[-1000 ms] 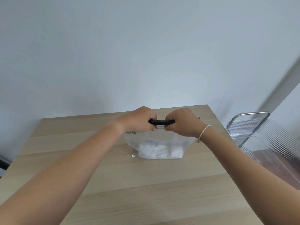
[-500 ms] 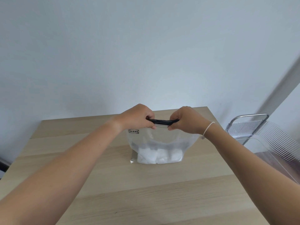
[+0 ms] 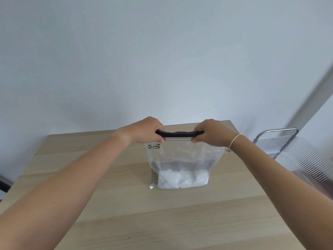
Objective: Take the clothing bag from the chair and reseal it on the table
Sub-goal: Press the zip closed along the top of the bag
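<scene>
A clear plastic clothing bag [image 3: 182, 157] stands upright on the light wooden table [image 3: 126, 213], with white folded cloth [image 3: 182, 179] at its bottom. Along its top edge runs a black seal strip [image 3: 179, 134]. My left hand [image 3: 146, 129] pinches the strip's left end. My right hand [image 3: 211, 132] pinches the strip's right end. Between the two hands the strip is stretched out level. A small dark logo label sits at the bag's upper left corner.
A clear ribbed plastic chair [image 3: 295, 159] with a metal frame stands to the right of the table. A pale wall rises just behind the table's far edge. A dark object shows at the far left edge.
My hands have moved apart along the black strip, from close together at its middle to its two ends. The bag stands taller and more stretched out.
</scene>
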A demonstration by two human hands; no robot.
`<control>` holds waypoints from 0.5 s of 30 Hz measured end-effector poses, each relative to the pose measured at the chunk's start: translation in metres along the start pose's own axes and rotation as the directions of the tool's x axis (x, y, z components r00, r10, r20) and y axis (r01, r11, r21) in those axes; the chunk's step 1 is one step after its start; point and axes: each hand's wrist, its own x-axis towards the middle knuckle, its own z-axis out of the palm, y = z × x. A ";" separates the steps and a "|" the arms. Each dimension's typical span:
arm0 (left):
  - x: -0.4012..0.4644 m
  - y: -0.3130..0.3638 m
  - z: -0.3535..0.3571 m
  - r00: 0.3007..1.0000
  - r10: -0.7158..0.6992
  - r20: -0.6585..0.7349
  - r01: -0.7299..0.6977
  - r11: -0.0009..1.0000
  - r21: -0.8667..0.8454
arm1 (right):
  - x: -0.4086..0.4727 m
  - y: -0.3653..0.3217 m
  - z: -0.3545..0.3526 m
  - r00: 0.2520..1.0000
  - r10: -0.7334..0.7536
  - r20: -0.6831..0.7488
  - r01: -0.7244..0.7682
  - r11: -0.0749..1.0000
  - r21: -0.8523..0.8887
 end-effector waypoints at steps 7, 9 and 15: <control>0.002 -0.008 0.006 1.000 -0.004 -0.001 0.003 0.999 -0.041 | 0.004 0.001 0.003 1.000 -0.021 -0.008 0.021 1.000 -0.009; 0.002 -0.012 0.004 1.000 -0.001 -0.018 0.000 0.999 -0.051 | 0.005 0.004 0.003 1.000 -0.018 -0.023 0.017 0.999 -0.029; -0.002 -0.033 -0.005 0.993 -0.050 -0.104 0.043 0.997 -0.066 | 0.003 0.023 0.000 0.997 0.044 -0.061 -0.049 0.994 -0.097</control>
